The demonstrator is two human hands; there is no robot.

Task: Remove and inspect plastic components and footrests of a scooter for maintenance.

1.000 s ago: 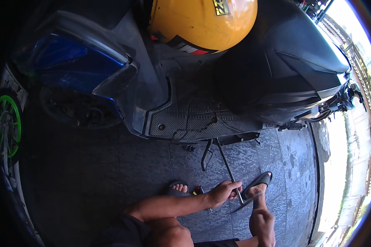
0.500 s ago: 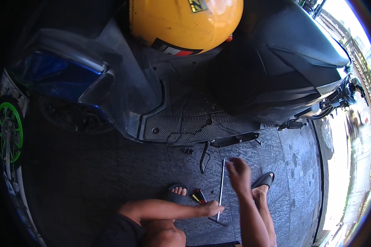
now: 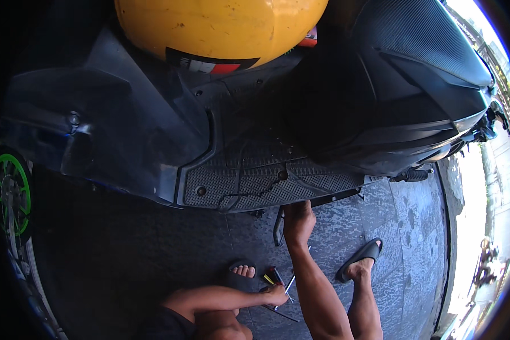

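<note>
My left hand (image 3: 275, 294) grips a metal T-handled tool (image 3: 290, 283) low over the floor, its shaft passing behind my right forearm. Beside it lie screwdrivers with yellow and red-black handles (image 3: 275, 275). My right hand (image 3: 299, 222) is at the underside of a black scooter's ridged footboard (image 3: 249, 184), near the kickstand (image 3: 278, 226); its fingertips are hidden by the board's edge. A large yellow helmet (image 3: 221, 28) rests on the scooter above the footboard.
A green-rimmed wheel (image 3: 18, 192) stands at the far left. My sandalled feet (image 3: 361, 260) are on the dark tiled floor (image 3: 124, 243). The scooter's seat (image 3: 413, 45) fills the upper right, and a bright outdoor strip runs along the right rim.
My right hand has risen to the footboard's underside. My left hand has drawn down and back with the tool, away from the scooter. The view has shifted over the scooter.
</note>
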